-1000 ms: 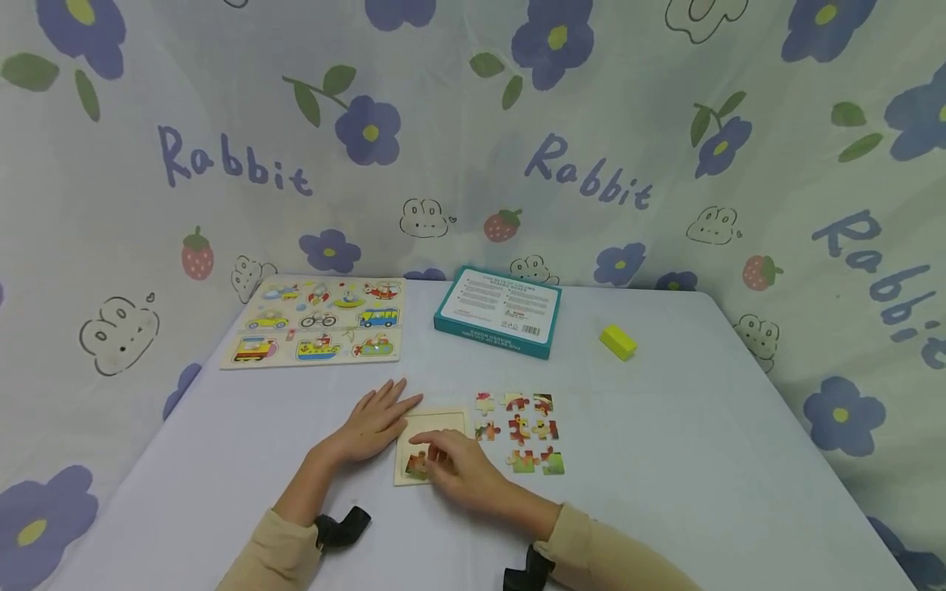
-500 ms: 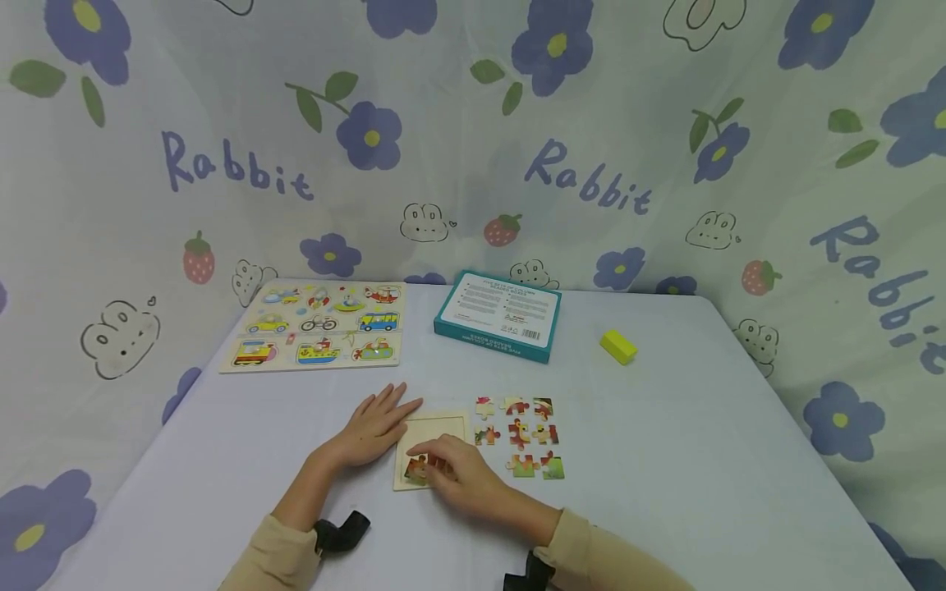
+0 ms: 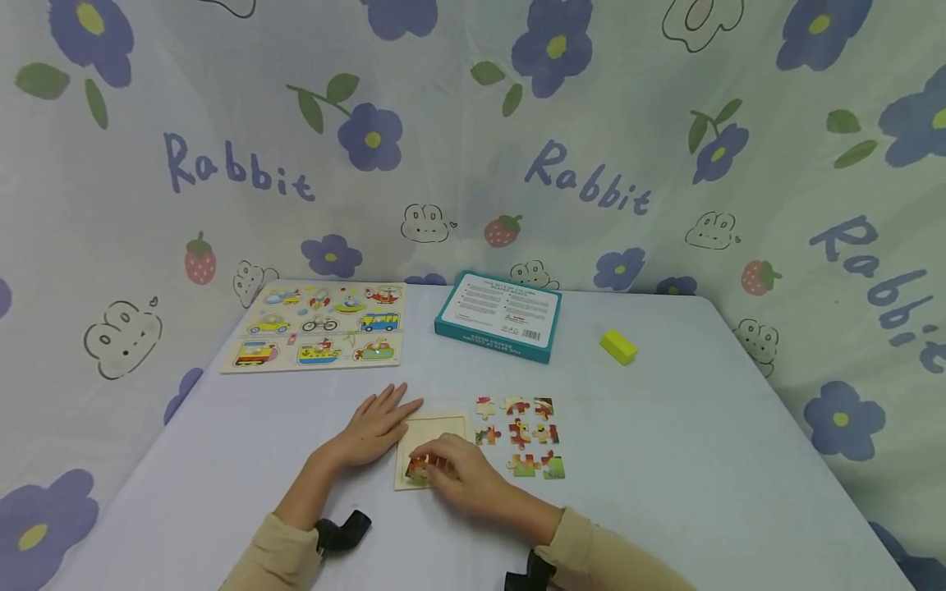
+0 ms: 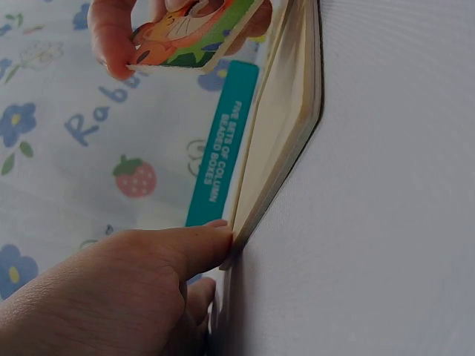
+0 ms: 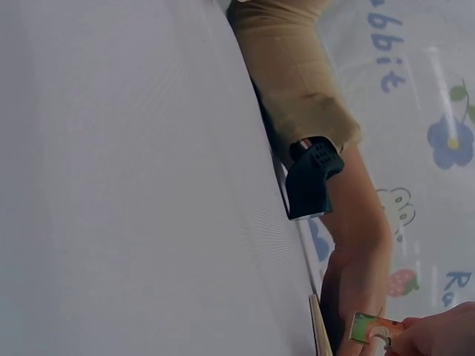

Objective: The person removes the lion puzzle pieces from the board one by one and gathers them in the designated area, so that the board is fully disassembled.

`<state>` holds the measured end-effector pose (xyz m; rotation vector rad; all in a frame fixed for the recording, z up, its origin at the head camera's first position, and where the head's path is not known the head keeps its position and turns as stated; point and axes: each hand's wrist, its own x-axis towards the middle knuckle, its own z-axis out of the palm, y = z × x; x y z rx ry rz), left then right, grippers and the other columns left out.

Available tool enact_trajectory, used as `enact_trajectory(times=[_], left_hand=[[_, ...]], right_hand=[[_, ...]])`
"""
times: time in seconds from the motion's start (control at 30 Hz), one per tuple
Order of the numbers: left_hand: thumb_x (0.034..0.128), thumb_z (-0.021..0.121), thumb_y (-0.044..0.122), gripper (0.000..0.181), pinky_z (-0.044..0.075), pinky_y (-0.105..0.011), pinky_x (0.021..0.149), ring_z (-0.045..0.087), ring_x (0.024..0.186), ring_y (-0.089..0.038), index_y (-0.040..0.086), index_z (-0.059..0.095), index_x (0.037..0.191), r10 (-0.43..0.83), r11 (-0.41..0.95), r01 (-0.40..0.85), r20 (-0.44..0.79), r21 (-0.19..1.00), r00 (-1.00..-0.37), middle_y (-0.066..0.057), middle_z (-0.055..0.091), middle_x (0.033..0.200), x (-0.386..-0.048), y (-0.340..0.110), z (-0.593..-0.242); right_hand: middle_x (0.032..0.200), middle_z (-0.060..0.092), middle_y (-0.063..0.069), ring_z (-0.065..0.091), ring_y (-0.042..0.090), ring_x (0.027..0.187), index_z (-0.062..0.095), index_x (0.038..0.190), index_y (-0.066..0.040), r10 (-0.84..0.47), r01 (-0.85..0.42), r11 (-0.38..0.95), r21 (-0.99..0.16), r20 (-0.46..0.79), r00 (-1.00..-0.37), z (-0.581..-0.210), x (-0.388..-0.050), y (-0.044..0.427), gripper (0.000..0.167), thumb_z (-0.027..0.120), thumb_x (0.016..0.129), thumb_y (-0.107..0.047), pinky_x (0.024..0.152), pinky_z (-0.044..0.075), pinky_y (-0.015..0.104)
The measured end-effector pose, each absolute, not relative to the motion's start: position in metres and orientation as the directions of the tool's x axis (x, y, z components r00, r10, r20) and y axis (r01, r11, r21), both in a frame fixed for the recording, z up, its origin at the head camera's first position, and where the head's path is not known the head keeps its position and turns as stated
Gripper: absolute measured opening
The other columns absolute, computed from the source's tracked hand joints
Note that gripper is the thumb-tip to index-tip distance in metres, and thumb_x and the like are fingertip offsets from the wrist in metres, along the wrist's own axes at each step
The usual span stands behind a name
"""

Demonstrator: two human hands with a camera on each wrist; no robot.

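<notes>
A jigsaw puzzle piece [image 4: 194, 35] with an orange animal and green on it is pinched in my right hand [image 3: 461, 472]. In the left wrist view the piece hangs above the wooden puzzle tray [image 4: 278, 119], apart from it. My left hand [image 3: 369, 427] lies with fingers spread at the left edge of the tray, its thumb touching the tray's corner. Just right of the tray, several loose puzzle pieces [image 3: 523, 466] lie in rows on the white table. Part of the tray is hidden under my right hand.
A wooden board with vehicle pictures [image 3: 318, 324] lies at the back left. A teal box [image 3: 498, 316] sits at the back middle. To its right is a yellow block [image 3: 618, 346]. A printed cloth [image 3: 458, 123] hangs behind the table.
My right hand keeps the puzzle piece over the tray, with barely any shift. The left hand stays put. The head view tilts slightly.
</notes>
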<state>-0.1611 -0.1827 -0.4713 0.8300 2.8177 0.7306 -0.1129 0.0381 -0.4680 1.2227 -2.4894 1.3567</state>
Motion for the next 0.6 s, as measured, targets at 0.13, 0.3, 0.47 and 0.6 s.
enact_trajectory(times=[0.13,0.3,0.47,0.6], left_hand=[[0.097,0.044,0.023,0.045,0.005,-0.058,0.105,0.009,0.136,-0.039,0.012,0.039,0.14,0.532,0.736,0.474,0.021,0.484,-0.847,-0.02,0.019,0.149,-0.161,-0.183,-0.471],[0.0971,0.043,0.023,0.044,0.005,-0.058,0.105,0.01,0.136,-0.039,0.012,0.039,0.14,0.534,0.734,0.479,0.025,0.482,-0.845,-0.02,0.019,0.149,-0.162,-0.183,-0.472],[0.0969,0.043,0.022,0.044,0.006,-0.059,0.104,0.011,0.135,-0.041,0.011,0.039,0.14,0.536,0.729,0.486,0.039,0.482,-0.843,-0.021,0.02,0.148,-0.161,-0.183,-0.472],[0.0967,0.044,0.021,0.044,0.006,-0.059,0.104,0.011,0.135,-0.041,0.011,0.04,0.139,0.534,0.726,0.483,0.042,0.49,-0.845,-0.021,0.02,0.148,-0.161,-0.183,-0.472]], right_hand=[[0.092,0.059,-0.006,0.049,0.003,0.078,0.063,0.11,-0.014,-0.621,-0.68,0.298,-0.67,0.406,-0.671,-0.463,-0.114,0.04,0.025,0.058,0.087,-0.004,0.066,0.042,0.013],[0.091,0.06,-0.006,0.049,0.004,0.082,0.065,0.107,-0.014,-0.629,-0.707,0.32,-0.631,0.417,-0.656,-0.458,-0.115,0.044,0.023,0.057,0.088,-0.005,0.07,0.041,0.014],[0.088,0.061,-0.006,0.05,0.004,0.082,0.066,0.105,-0.014,-0.644,-0.738,0.309,-0.6,0.438,-0.627,-0.454,-0.116,0.051,0.021,0.058,0.087,-0.005,0.071,0.041,0.014],[0.087,0.06,-0.006,0.05,0.003,0.081,0.066,0.104,-0.013,-0.667,-0.766,0.295,-0.571,0.451,-0.593,-0.454,-0.119,0.059,0.018,0.058,0.089,-0.008,0.071,0.041,0.013]])
